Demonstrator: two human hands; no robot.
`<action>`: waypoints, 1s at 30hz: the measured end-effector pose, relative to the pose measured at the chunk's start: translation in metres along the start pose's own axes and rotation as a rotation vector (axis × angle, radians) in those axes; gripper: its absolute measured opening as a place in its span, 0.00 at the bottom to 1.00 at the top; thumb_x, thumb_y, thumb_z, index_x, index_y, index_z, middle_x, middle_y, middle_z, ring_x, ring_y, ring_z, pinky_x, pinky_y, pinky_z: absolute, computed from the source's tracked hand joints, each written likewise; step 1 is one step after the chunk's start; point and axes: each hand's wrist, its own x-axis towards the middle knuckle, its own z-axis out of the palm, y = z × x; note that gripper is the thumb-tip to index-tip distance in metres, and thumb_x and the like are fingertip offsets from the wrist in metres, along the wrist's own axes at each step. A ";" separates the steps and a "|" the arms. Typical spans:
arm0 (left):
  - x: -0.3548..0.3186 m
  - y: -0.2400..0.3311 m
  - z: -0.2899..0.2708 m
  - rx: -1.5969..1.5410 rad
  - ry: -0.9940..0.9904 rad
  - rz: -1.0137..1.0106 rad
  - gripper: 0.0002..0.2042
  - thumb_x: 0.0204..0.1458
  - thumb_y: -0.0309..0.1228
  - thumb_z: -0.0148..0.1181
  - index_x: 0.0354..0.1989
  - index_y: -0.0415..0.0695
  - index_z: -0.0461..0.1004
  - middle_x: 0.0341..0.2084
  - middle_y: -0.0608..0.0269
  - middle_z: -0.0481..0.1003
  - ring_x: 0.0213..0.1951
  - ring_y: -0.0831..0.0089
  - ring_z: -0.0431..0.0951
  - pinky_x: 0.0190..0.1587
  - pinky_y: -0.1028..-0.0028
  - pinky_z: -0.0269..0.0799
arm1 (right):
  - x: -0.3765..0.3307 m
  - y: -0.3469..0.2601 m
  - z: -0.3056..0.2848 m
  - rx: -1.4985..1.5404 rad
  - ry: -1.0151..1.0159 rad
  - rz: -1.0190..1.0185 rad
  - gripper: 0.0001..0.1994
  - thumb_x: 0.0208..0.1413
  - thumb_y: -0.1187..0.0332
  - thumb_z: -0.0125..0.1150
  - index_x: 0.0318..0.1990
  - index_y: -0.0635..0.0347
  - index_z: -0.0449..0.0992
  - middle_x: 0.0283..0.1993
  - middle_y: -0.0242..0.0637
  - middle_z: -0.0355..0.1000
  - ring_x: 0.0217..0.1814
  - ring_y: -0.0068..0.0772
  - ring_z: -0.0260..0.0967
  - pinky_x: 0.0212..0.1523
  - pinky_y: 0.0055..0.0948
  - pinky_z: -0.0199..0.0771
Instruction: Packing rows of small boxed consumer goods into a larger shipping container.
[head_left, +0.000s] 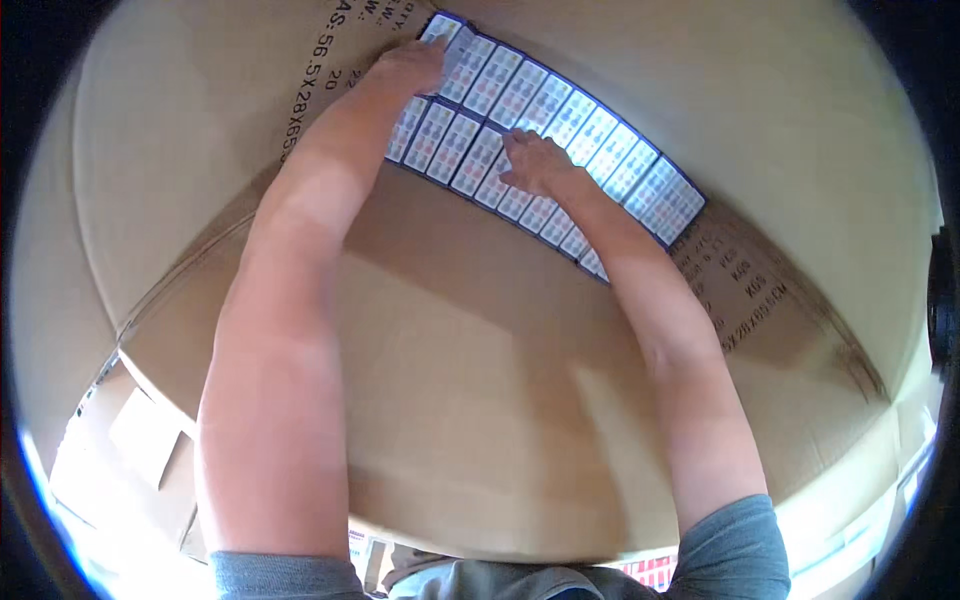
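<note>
I look down into a large open cardboard carton. Along its far side lie two rows of small flat white packs with coloured dots and dark blue edges. My left hand reaches to the far left end of the rows, fingers curled over the top of a pack there. My right hand rests flat on the packs near the middle of the near row, fingers spread. Whether either hand grips a pack is not clear.
The carton's flaps stand open to the left and right, with printing on them. The bare brown bottom of the carton fills the near half. More cardboard pieces lie at the lower left outside the carton.
</note>
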 end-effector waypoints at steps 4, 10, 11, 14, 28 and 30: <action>-0.029 0.017 -0.035 -0.016 -0.093 0.023 0.14 0.46 0.24 0.47 0.43 0.39 0.69 0.45 0.46 0.69 0.49 0.56 0.69 0.50 0.61 0.66 | -0.056 0.047 0.015 0.136 -0.035 0.227 0.20 0.48 0.58 0.56 0.41 0.67 0.72 0.47 0.46 0.69 0.51 0.44 0.66 0.50 0.38 0.66; -0.052 0.015 0.024 0.075 -0.185 0.113 0.14 0.44 0.27 0.52 0.41 0.40 0.71 0.44 0.48 0.70 0.47 0.55 0.71 0.47 0.61 0.68 | -0.122 0.082 0.077 0.077 -0.094 0.323 0.27 0.48 0.58 0.55 0.55 0.62 0.60 0.56 0.53 0.58 0.58 0.49 0.57 0.52 0.42 0.64; -0.049 0.017 0.031 0.076 -0.186 0.122 0.14 0.44 0.27 0.52 0.41 0.40 0.71 0.44 0.48 0.70 0.47 0.55 0.71 0.47 0.61 0.68 | -0.125 0.089 0.092 0.006 0.001 0.307 0.29 0.48 0.59 0.55 0.57 0.61 0.56 0.59 0.55 0.53 0.60 0.51 0.54 0.52 0.44 0.64; -0.052 0.014 0.050 0.050 -0.231 0.147 0.13 0.45 0.29 0.52 0.41 0.41 0.71 0.44 0.48 0.70 0.47 0.54 0.70 0.47 0.61 0.67 | -0.127 0.075 0.124 0.007 0.093 0.332 0.28 0.49 0.66 0.51 0.58 0.61 0.52 0.62 0.56 0.46 0.63 0.58 0.47 0.52 0.50 0.60; -0.015 -0.001 0.079 0.066 -0.249 0.157 0.16 0.46 0.29 0.46 0.44 0.40 0.66 0.46 0.45 0.66 0.49 0.51 0.67 0.50 0.58 0.64 | -0.116 0.106 0.207 0.175 0.097 0.548 0.43 0.48 0.61 0.56 0.63 0.61 0.32 0.65 0.62 0.27 0.66 0.65 0.32 0.59 0.54 0.49; -0.009 0.010 0.084 0.059 -0.267 0.156 0.16 0.46 0.29 0.46 0.44 0.40 0.66 0.46 0.45 0.66 0.49 0.51 0.67 0.50 0.58 0.64 | -0.114 0.109 0.212 0.148 0.089 0.578 0.40 0.50 0.62 0.54 0.63 0.62 0.34 0.65 0.62 0.29 0.66 0.64 0.33 0.59 0.53 0.49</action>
